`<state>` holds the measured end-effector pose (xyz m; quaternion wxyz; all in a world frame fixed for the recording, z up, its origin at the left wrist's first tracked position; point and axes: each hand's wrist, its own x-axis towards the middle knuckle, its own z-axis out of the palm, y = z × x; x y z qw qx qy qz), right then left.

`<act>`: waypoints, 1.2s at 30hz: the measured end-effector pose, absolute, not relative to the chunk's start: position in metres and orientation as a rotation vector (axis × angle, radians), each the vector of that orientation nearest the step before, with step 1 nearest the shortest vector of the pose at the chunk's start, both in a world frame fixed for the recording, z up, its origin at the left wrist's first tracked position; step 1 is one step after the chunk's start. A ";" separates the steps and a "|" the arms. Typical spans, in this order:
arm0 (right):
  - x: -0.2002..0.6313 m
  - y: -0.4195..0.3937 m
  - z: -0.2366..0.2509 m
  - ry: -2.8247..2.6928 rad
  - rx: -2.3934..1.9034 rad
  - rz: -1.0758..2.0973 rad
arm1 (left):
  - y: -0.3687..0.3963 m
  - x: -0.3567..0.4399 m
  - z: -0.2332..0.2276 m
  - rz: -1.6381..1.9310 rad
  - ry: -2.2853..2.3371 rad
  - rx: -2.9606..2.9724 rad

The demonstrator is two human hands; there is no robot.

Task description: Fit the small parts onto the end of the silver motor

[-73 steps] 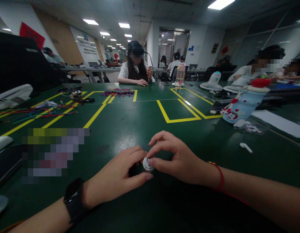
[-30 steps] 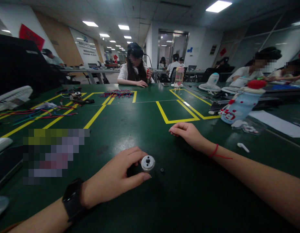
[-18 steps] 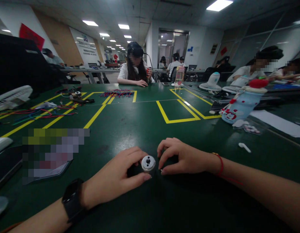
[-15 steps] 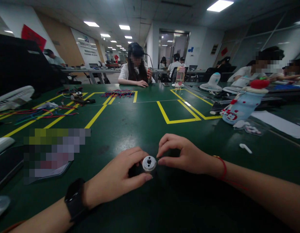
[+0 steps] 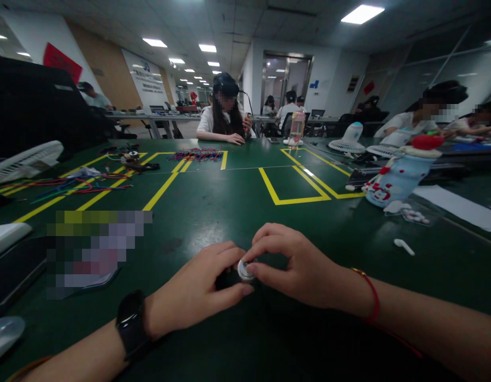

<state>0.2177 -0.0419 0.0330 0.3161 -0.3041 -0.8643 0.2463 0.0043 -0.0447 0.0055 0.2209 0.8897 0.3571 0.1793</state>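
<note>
A small silvery round motor (image 5: 242, 272) stands on the green table with its end face up. My left hand (image 5: 201, 278) is closed around it from the left, thumb on the near side and fingers on the far side. Over the top of the motor, the thumb and index finger of my right hand (image 5: 299, 262) are pinched together. These fingertips cover much of the motor's face, and whatever tiny thing they hold is hidden.
Loose coloured wires (image 5: 86, 183) lie at the left, with a wire bundle (image 5: 198, 155) farther back. A blue bottle (image 5: 402, 172), a white earbud (image 5: 403, 245) and paper (image 5: 456, 207) are on the right. Across the table sits a person (image 5: 224, 114).
My right hand has moved left from beside the motor onto its top, and its fingertips now cover the middle of the face. My left hand keeps its hold.
</note>
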 end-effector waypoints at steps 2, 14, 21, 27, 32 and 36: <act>0.219 -0.042 0.033 -2.256 -0.777 0.659 | -0.045 0.004 0.007 0.491 0.990 2.451; 0.277 0.045 -0.012 -1.670 -1.216 0.836 | -0.045 0.007 0.010 0.493 0.953 2.384; 0.275 0.036 -0.009 -1.831 -1.204 0.842 | -0.044 0.010 0.008 0.495 0.946 2.365; 0.263 0.015 0.003 -1.937 -1.165 0.836 | -0.045 0.012 0.011 0.483 0.971 2.387; 0.234 -0.025 0.018 -2.160 -0.789 0.811 | -0.044 0.011 0.005 0.464 0.984 2.449; 0.219 -0.043 0.023 -2.151 -0.752 0.742 | -0.047 0.009 0.005 0.469 0.983 2.472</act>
